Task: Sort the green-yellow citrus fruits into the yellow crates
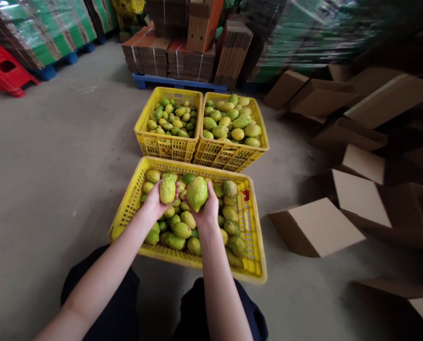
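My left hand (156, 201) is closed around a rounded, bumpy green-yellow fruit (167, 190). My right hand (207, 206) grips a second green-yellow fruit (197, 193), lemon-shaped, its pointed end toward me. I cannot tell the fruit's exact kind. Both are held side by side, slightly apart, above a wide yellow plastic crate (257, 237) on the floor in front of me. Many similar fruits (181, 230) lie in that crate, some hidden under my hands and forearms.
Beyond it stand a yellow crate (171, 146) of smaller fruits and another yellow crate (233, 154) of larger ones. Cardboard boxes (325, 227) lie along the right. Flattened cartons (190, 59) rest on a blue pallet (176, 84) behind. A red stool (5, 68) is far left.
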### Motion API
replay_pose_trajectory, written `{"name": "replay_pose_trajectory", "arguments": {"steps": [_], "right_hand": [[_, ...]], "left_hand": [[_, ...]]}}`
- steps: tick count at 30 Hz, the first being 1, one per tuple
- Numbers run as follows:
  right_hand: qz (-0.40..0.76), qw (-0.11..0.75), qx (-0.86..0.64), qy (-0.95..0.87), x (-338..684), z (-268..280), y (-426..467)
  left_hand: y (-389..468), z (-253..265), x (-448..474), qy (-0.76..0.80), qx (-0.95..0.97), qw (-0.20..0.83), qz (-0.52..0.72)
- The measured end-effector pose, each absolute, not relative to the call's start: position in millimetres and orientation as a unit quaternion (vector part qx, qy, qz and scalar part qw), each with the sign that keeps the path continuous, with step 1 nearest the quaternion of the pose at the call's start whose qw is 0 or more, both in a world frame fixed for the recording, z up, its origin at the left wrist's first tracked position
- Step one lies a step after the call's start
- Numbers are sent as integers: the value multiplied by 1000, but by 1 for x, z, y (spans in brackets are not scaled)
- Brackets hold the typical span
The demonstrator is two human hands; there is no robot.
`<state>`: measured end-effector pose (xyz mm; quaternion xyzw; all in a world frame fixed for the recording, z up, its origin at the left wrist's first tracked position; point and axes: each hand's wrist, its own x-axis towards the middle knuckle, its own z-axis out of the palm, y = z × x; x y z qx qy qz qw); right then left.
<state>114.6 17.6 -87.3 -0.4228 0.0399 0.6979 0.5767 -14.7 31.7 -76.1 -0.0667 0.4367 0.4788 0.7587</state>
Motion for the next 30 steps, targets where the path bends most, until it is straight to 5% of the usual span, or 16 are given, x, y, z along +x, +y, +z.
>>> {"name": "replay_pose_trajectory", "arguments": {"steps": [13,23,30], "right_hand": [[735,512,-443,45,113,-86,15],[591,630,-492,-109,113,-90,7],[617,603,-462,-206,125,-86,4]], "left_hand": [[32,-74,-17,429,-99,762,474],[22,-81,-16,453,105,699,543],[13,-71,-23,431,158,719,521]]}}
